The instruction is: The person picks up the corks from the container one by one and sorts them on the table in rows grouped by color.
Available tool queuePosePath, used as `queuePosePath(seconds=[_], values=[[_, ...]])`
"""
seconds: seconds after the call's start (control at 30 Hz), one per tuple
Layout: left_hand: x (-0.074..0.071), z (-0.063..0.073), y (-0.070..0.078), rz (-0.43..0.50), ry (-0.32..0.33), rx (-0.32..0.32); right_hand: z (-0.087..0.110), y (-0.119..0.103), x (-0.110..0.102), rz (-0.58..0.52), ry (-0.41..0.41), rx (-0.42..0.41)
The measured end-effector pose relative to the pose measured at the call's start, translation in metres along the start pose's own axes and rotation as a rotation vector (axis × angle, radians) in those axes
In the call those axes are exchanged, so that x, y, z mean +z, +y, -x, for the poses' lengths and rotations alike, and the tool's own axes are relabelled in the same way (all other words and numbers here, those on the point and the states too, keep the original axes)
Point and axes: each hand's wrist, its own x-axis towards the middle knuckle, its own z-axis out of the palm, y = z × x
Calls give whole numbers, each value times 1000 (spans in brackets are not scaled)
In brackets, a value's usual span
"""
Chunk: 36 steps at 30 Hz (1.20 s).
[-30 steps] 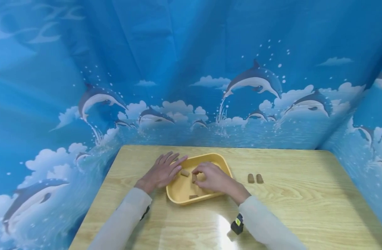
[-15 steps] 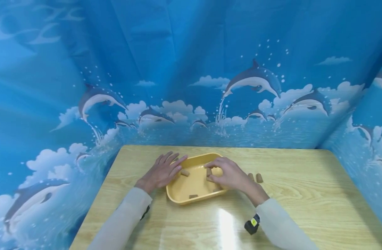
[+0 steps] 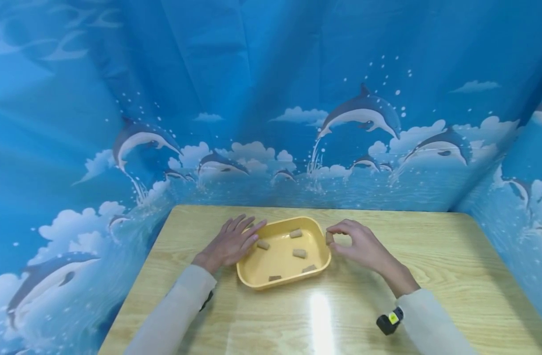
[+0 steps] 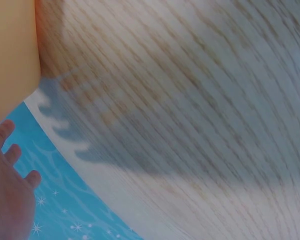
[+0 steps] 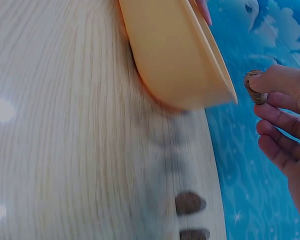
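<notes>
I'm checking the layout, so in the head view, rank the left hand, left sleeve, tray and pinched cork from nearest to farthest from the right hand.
1. Pinched cork, in the right hand.
2. Tray, just left.
3. Left hand, at the tray's left end.
4. Left sleeve, lower left.

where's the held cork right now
In the head view, the held cork is pinched in the right hand, just right of the yellow tray.

Left grip [image 3: 228, 245] splayed, right grip [image 3: 361, 245] raised, pinching
</notes>
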Motion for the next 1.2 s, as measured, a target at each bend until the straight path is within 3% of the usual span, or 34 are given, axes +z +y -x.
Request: queuePosePath(seconds=[0.23,0.77,1.2], values=[[-1,-1,1,-3,-14,-4,14,18,-15,31,34,9],[-2,-1,2,-1,-20,-12,45,55,-38,96,68,118],[0,0,0,5,-7,1,62,74,-38,97,74,143]])
